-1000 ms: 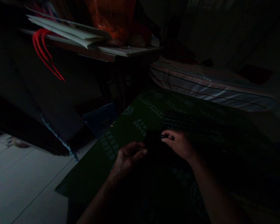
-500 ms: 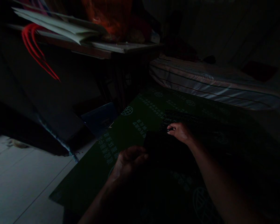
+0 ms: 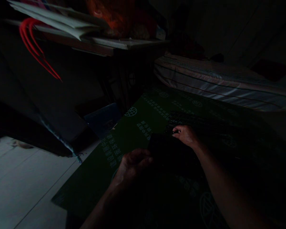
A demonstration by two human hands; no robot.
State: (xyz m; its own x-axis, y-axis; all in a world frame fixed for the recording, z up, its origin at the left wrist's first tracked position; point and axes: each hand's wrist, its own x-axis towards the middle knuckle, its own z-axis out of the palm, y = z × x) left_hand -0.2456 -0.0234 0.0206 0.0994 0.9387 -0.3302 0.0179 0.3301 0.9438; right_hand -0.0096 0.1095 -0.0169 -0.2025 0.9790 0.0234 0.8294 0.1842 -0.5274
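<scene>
The scene is very dark. My left hand [image 3: 131, 165] is closed on the near edge of a dark flat object [image 3: 164, 149] that I cannot make out, held over a green printed sheet [image 3: 124, 149]. My right hand [image 3: 186, 135] reaches a little farther out, its fingertips pinched at the far edge of that object, next to a row of small dark pieces [image 3: 188, 119] lying on the sheet. What the pinch holds is too small and dark to name.
A low table [image 3: 105, 47] with stacked papers [image 3: 54, 20] and red cords [image 3: 35, 51] stands at the upper left. A striped mattress [image 3: 219, 82] lies at the back right. Pale floor [image 3: 21, 181] shows at the left, and a blue box [image 3: 102, 119] sits under the table.
My right hand has moved away from me, from beside the dark object to its far edge near the row of dark pieces. My left hand has stayed on the object.
</scene>
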